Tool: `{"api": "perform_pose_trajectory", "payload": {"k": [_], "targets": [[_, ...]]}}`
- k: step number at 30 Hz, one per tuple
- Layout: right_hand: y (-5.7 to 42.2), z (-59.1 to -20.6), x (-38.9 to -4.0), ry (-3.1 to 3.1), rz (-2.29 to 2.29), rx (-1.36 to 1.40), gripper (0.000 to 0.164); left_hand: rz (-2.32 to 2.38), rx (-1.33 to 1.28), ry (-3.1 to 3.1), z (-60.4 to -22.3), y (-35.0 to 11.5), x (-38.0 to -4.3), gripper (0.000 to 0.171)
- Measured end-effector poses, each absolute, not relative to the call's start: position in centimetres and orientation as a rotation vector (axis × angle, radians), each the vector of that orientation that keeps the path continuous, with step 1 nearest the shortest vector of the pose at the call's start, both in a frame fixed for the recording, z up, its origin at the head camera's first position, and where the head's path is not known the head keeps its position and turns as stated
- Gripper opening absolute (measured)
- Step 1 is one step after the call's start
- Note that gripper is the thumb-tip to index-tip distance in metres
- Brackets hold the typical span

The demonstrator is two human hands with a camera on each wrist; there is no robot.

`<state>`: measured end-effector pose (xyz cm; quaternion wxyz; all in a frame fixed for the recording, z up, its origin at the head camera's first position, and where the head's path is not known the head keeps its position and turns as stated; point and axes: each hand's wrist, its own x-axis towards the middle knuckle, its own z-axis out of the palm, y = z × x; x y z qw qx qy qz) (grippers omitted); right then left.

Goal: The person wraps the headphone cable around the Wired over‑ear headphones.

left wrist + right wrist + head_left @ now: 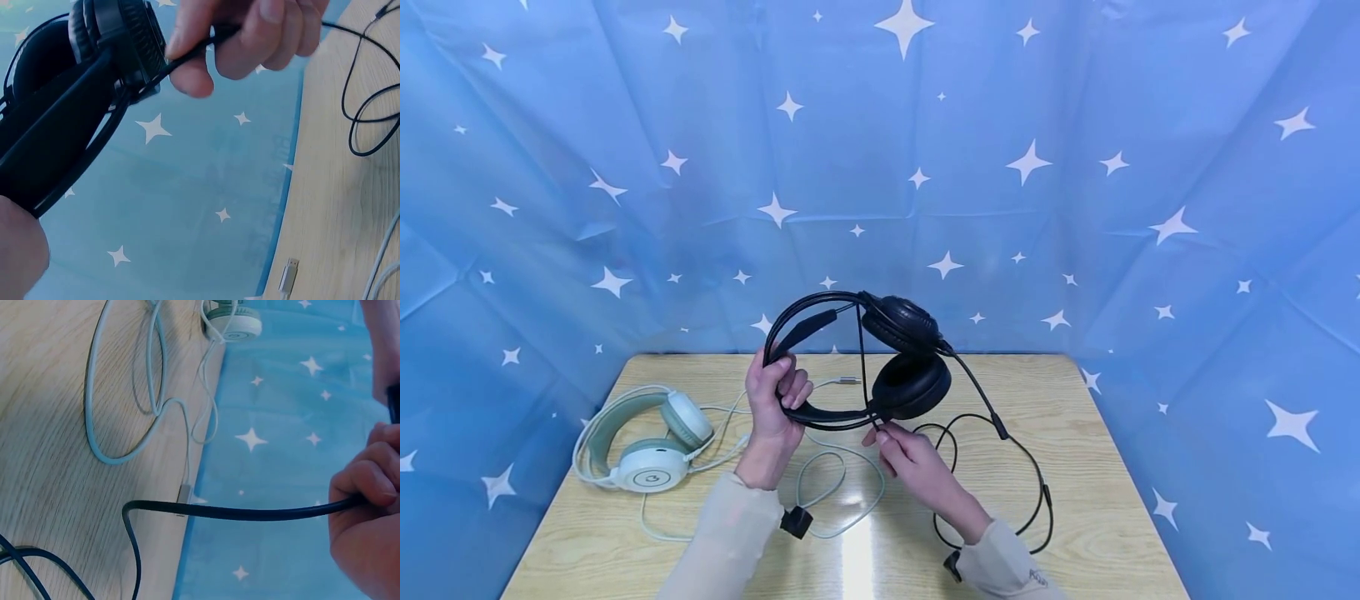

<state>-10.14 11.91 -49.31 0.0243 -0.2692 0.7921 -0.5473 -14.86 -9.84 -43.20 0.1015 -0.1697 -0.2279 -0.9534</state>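
My left hand [769,404] grips a black headset [912,386] by its padded headband, holding it up over the table with the ear cups toward the right. From the upper ear cup a thin boom [972,379] slants down to the right. A black cable [250,514] passes through the fingers of my right hand [917,471], which pinches it just below the lower ear cup. In the left wrist view, thumb and fingertips of that right hand [250,37] close round the cable beside the ear cup.
A white and pale green headset [655,477] lies on the table's left side. Its pale cable [94,419] loops across the middle, and a metal USB plug [289,275] lies near the back edge. Black cable loops [1037,467] rest at right. A blue star-patterned curtain [910,125] surrounds the table.
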Motion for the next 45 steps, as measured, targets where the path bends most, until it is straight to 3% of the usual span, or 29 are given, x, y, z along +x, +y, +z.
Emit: {"api": "perform_pose_trajectory", "payload": {"k": [15,36,45], "targets": [[12.9,-48.6,-8.9,2.142,-1.811,-0.477,0.032,-2.218,-0.285,-1.311,-43.6,-9.6,-14.5,0.019],[18.8,-46.4,-8.0,1.878,-1.992,-0.974,0.025,-1.563,-0.321,-1.705,-44.2,-10.9,-14.5,0.033],[20.3,-46.4,-8.3,1.721,-2.008,-1.132,0.042,-1.436,-0.343,-1.733,-44.5,-11.9,-14.7,0.036]]}}
